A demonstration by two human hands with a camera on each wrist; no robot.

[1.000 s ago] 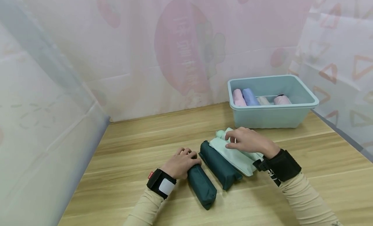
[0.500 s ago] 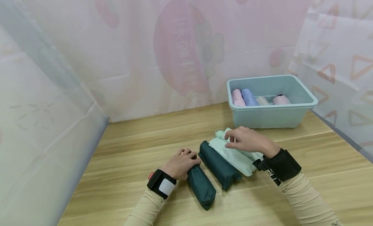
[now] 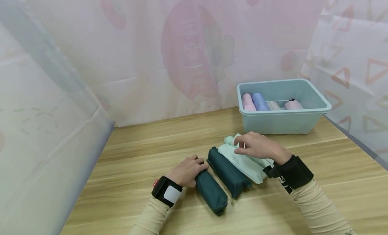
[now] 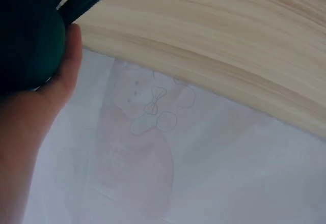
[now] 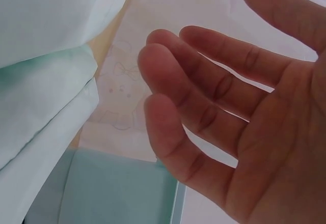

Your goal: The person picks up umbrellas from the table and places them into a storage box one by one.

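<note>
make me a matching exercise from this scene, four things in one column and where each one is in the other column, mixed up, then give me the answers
Things:
1. pink folded umbrella
2. mint green folded umbrella
3. dark green folded umbrella
4. light blue bin

Places:
A. gripped at one end by the left hand
B. inside the bin, at its left end
C. under the right hand
D. on the table's far right, near the curtain

Pairs: 1-B, 2-C, 3-A, 4-D

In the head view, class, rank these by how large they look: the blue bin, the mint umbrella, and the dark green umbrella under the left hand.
1. Blue bin, clearly largest, though farthest away.
2 and 3. Mint umbrella and dark green umbrella: too alike to rank, since hands cover part of each.
</note>
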